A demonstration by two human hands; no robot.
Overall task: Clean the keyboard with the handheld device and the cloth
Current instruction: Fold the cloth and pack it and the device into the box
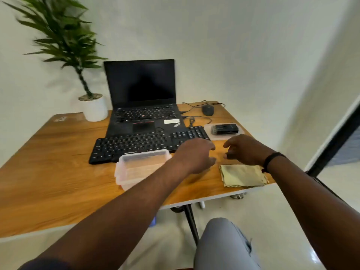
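A black keyboard [136, 145] lies across the wooden table [48, 172] in front of a laptop. To its right, a black handheld device [225, 129] rests on a clear plastic lid [208, 128]. A folded yellow-green cloth [242, 175] lies near the table's front right edge. My left hand [196, 154] hovers over the keyboard's right end, fingers loosely curled, holding nothing. My right hand [244, 150] hovers between the device and the cloth, fingers apart and empty. The view is slightly blurred.
An open black laptop [142, 98] stands behind the keyboard. A clear plastic container [142, 168] sits just in front of the keyboard. A black mouse [208, 110] with cables lies at the back right. A potted plant [93, 108] stands back left.
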